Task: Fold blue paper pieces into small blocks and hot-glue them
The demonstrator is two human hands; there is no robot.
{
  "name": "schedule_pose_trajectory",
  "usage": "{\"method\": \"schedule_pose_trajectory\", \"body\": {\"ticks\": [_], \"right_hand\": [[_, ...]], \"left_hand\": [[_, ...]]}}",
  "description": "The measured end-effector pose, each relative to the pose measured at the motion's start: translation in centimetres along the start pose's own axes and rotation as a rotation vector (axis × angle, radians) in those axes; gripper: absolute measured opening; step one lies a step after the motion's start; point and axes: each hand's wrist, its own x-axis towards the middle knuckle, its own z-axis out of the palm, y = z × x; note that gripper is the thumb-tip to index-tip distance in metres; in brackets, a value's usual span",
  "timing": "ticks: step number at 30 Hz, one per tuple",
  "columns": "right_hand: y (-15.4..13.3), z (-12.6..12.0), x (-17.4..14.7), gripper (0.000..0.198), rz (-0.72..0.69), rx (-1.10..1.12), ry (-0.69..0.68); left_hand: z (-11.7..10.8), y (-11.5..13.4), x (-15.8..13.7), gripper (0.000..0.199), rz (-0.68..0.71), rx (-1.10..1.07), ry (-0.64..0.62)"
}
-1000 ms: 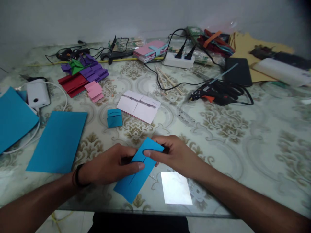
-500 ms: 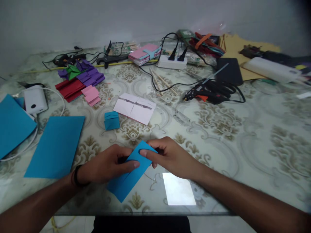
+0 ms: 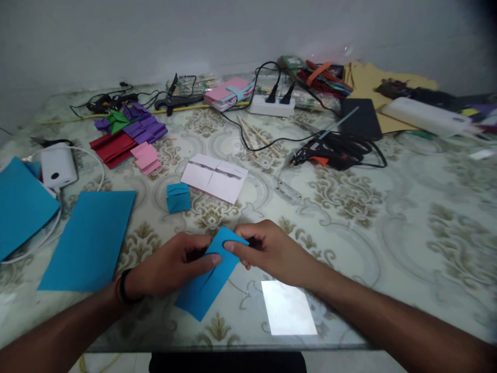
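Note:
Between both hands, just above the near part of the table, is a strip of folded blue paper, held slantwise. My left hand grips its left edge, thumb flat on top and fingers hidden beneath. My right hand pinches the far right end, thumb on the upper face and fingers behind. A crease or slit runs along the strip near the left thumb. Beyond the hands lie a small folded blue paper piece and a creased white paper. To the left rests a larger blue sheet.
More blue paper and a white power bank are at far left. Folded red paper and purple paper lie behind. A glue gun, clear ruler and power strip are farther back.
The strip has turned slightly, its near end moving a little right. Both hands keep their hold. The whole view has tilted slightly, so the table appears a bit lower.

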Motion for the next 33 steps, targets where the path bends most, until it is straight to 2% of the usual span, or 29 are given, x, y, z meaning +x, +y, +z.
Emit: {"method": "schedule_pose_trajectory", "body": {"ticks": [6, 22, 29, 33], "right_hand": [[0.23, 0.16, -0.35, 0.041, -0.018, -0.063, -0.093], [0.3, 0.23, -0.15, 0.048, 0.035, -0.056, -0.088], [0.4, 0.33, -0.14, 0.043, 0.027, -0.011, 0.025], [0.44, 0.32, 0.04, 0.044, 0.003, 0.108, 0.068]], "left_hand": [[0.05, -0.15, 0.17, 0.039, 0.011, 0.046, 0.058], [0.2, -0.42, 0.13, 0.041, -0.024, 0.042, 0.114], [0.12, -0.01, 0.13, 0.038, -0.068, -0.001, 0.007], [0.21, -0.17, 0.06, 0.036, -0.104, 0.041, 0.022]]}}
